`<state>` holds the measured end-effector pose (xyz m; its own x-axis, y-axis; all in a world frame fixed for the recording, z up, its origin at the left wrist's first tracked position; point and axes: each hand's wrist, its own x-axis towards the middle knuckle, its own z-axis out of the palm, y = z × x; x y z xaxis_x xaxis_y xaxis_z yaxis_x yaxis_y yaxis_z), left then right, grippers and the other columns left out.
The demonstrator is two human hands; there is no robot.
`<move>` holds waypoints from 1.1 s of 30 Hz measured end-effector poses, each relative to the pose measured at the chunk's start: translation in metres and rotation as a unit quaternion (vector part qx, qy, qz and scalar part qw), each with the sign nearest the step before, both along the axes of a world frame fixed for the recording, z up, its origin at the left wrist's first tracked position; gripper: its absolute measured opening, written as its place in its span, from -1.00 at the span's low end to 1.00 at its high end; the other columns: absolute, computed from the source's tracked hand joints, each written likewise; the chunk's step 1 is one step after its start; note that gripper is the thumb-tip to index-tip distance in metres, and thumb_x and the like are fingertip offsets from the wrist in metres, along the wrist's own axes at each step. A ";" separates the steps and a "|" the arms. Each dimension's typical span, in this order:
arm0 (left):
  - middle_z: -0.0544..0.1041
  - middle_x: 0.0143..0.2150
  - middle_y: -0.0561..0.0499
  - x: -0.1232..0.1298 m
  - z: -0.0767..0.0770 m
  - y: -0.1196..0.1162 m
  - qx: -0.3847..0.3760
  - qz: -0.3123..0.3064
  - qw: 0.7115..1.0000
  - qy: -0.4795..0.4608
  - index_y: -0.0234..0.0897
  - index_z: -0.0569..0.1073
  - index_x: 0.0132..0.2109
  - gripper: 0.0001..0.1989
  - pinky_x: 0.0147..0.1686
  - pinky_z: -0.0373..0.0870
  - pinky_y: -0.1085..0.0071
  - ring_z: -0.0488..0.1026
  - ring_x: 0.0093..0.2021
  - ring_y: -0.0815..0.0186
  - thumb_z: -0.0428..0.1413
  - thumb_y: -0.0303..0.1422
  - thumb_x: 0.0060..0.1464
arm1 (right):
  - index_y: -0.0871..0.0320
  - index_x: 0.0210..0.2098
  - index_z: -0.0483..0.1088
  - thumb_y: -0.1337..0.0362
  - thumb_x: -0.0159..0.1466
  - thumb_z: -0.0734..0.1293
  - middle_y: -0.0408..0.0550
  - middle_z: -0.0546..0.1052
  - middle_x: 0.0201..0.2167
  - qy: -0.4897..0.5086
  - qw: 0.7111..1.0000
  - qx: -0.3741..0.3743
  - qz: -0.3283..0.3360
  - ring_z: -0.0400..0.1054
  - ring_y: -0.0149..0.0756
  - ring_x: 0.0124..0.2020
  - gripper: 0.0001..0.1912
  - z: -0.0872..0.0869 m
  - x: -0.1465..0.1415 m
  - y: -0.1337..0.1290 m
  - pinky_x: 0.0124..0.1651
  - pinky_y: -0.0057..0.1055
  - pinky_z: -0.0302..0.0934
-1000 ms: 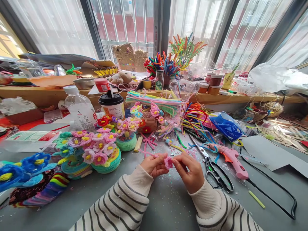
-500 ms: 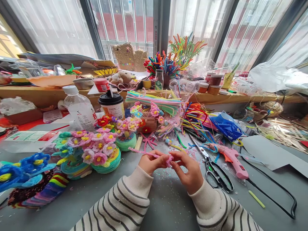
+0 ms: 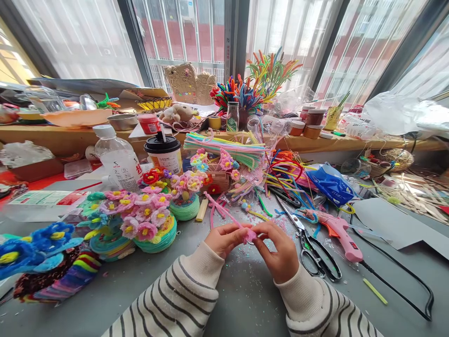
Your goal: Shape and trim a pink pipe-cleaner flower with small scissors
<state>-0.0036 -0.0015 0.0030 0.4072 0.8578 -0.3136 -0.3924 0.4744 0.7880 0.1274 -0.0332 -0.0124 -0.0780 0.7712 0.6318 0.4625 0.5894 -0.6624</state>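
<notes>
Between my two hands is a pink pipe cleaner, bunched into small loops at its near end, with a straight length running up and to the left. My left hand pinches it beside the bunched part. The fingertips of my right hand close on the other side of the same bunch. Just beyond my left hand, several more pink pipe cleaners lie on the grey table. To the left stand pink pipe-cleaner flowers on a turquoise round base.
Right of my hands lie black-handled scissors and a pink glue gun with a trailing black cord. A water bottle and a lidded cup stand behind the flowers. Pastel pipe cleaners are bundled at the back.
The straight end of the pink pipe cleaner has swung from pointing left to pointing up and away. Both hands stay almost in place around the bunched loops.
</notes>
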 end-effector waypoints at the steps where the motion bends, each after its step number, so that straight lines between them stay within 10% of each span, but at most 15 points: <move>1: 0.49 -0.54 -0.02 0.000 0.000 0.000 0.000 -0.002 1.000 0.001 -0.38 0.50 -0.50 -0.74 -0.28 0.25 0.45 0.38 -0.44 0.40 0.24 -0.40 -0.53 | 0.17 -0.38 0.29 0.44 0.08 0.20 -0.07 0.37 -0.45 -0.006 1.000 0.010 -0.006 0.24 -0.37 -0.42 -0.89 0.000 0.000 0.000 -0.41 -0.42 0.21; 11: 0.50 -0.49 0.00 0.001 0.001 0.000 0.139 0.035 0.981 0.134 -0.33 0.49 -0.56 -0.83 -0.28 0.26 0.40 0.37 -0.43 0.33 0.21 -0.36 -0.47 | 0.19 -0.39 0.30 0.43 0.04 0.25 -0.05 0.33 -0.46 -0.073 0.987 0.104 -0.093 0.19 -0.31 -0.38 -0.89 0.000 0.000 -0.003 -0.33 -0.33 0.15; 33: 0.50 -0.43 -0.08 0.003 -0.004 -0.001 0.064 -0.013 0.990 0.125 -0.38 0.50 -0.48 -0.73 -0.28 0.27 0.35 0.37 -0.40 0.30 0.21 -0.32 -0.47 | 0.14 -0.46 0.29 0.45 0.04 0.23 -0.08 0.33 -0.51 -0.060 0.986 0.106 -0.113 0.19 -0.28 -0.42 -0.90 -0.003 -0.001 -0.004 -0.37 -0.30 0.12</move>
<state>-0.0009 -0.0027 -0.0014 0.3522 0.8879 -0.2961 -0.1664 0.3708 0.9137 0.1261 -0.0369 -0.0157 -0.0026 0.6285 0.7778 0.6657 0.5816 -0.4676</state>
